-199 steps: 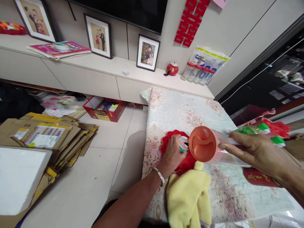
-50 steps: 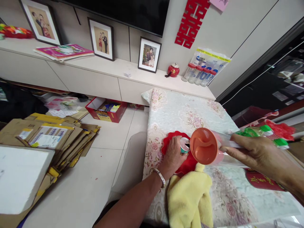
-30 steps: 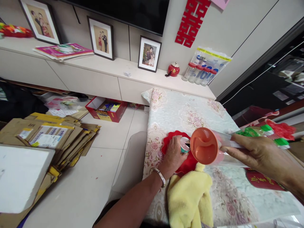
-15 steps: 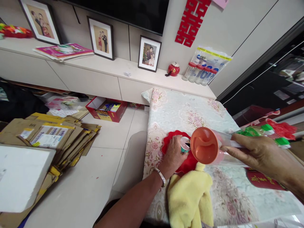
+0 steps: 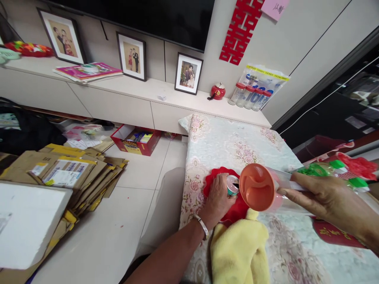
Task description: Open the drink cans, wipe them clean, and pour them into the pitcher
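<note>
Table draped in a pale floral cloth (image 5: 216, 138), bearing a red scalloped mat (image 5: 211, 179) and a crumpled yellow cloth (image 5: 237, 252); a can (image 5: 232, 185) is on or just above the mat, contact hidden. A long pale shelf (image 5: 145, 87) holds three framed photos (image 5: 188, 73), magazines (image 5: 89, 70), a red jar (image 5: 218, 92) and red-lidded glass bottles (image 5: 249, 96). On the tiled floor (image 5: 118, 232), flattened cardboard (image 5: 103, 173) and an open red box (image 5: 142, 148)

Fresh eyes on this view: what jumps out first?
Probably the round orange container, tipped toward the silver-topped can over the scalloped red mat on the floral table. Next, the fluffy yellow cloth nearest the wearer, then the red paper cutout on the wall beside the black screen.
</note>
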### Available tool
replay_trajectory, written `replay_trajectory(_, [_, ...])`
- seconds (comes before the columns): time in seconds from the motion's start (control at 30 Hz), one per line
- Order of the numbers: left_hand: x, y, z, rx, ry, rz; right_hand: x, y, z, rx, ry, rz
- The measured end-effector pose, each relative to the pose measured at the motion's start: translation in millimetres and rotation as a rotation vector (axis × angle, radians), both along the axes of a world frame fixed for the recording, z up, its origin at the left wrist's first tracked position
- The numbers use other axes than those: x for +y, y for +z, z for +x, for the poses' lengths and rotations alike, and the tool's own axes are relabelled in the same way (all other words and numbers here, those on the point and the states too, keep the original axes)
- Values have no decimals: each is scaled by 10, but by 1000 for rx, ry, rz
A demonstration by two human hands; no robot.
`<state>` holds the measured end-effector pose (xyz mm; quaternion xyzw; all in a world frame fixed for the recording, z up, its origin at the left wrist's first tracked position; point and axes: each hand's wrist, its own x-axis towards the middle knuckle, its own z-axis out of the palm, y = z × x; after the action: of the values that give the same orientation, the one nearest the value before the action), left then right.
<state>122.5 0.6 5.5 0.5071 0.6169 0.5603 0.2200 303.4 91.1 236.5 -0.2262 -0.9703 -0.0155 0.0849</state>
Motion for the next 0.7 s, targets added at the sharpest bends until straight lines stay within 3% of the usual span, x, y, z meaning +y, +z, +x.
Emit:
replay_trajectory(0.3, [-1,7,-4,9,-1,-13,-1,-9,5,11,41,24])
replay_trajectory(0.7, [4,26,-12,-16,-10,-6,-53,26,-40,5,-77,-90])
